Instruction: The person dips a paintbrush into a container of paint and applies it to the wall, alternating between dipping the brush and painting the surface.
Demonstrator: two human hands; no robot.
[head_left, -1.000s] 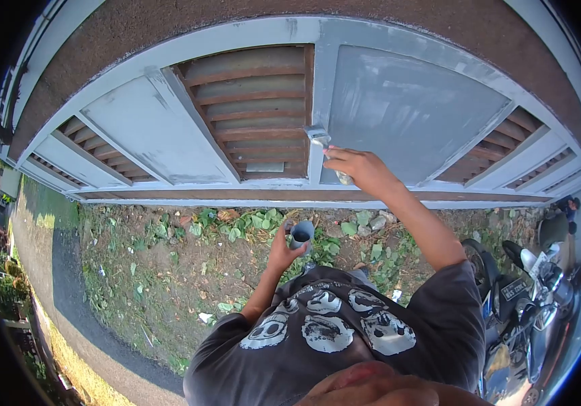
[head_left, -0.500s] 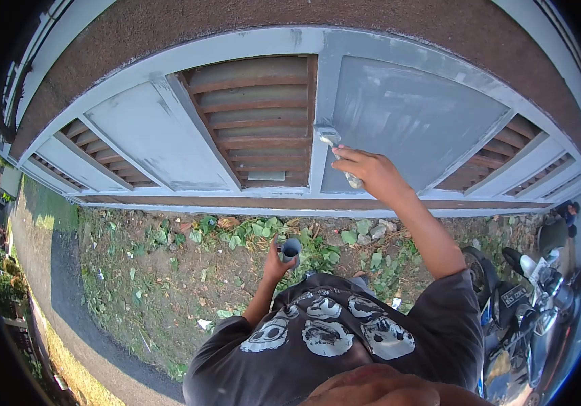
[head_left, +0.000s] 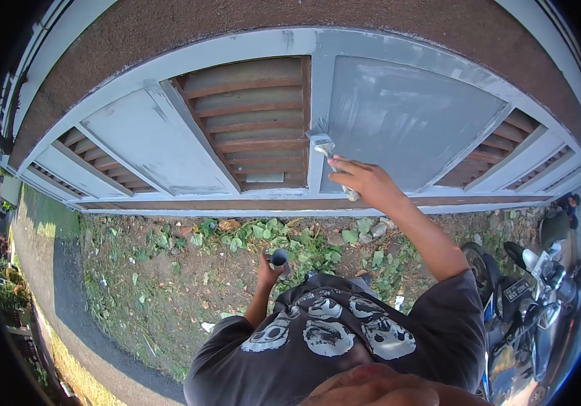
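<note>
Right hand (head_left: 366, 181) closed around the pale handle of a flat grey-bristled paintbrush (head_left: 324, 144), bristles pressed to the grey vertical post (head_left: 319, 115) of the painted gate. Shifted slightly higher up the post than half a second ago, so likely mid-stroke, spreading fresh coat along that upright. Left hand (head_left: 268, 272) wrapped round a small grey cylindrical paint cup (head_left: 279, 258), now lowered closer to the dark skull-print shirt (head_left: 331, 328) than a second before, out of the brush's way. Right of the post, smooth flat grey panel (head_left: 412, 122) with streaky, uneven coverage; left of it, ribbed brown horizontal slats (head_left: 250, 115), unpainted and rusty-looking. Below, bare dirt strewn with green leaves (head_left: 263, 233). Parked motorbike (head_left: 527, 298) at far right.
</note>
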